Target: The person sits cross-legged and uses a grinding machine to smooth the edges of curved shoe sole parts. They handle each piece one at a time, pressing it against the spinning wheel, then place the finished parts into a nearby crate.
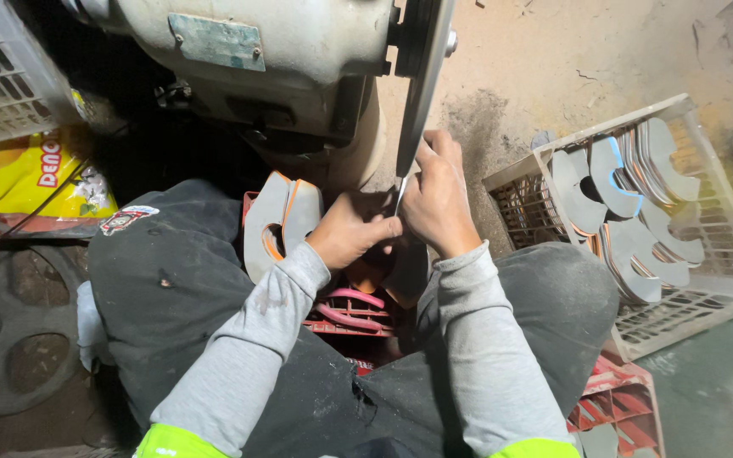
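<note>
Dirt workshop floor [570, 59]. Left hand [351, 231] and right hand [437, 199] both grip one thin blade [400, 193] against grinder wheel [422, 80] directly above.

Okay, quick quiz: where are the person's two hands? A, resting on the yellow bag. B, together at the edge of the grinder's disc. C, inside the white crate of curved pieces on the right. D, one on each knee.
B: the left hand and right hand meet at the lower edge of the grinding disc, pressing a thin piece against it, clear of the white crate.

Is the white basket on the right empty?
No, the white basket holds a stack of curved grey metal pieces.
</note>
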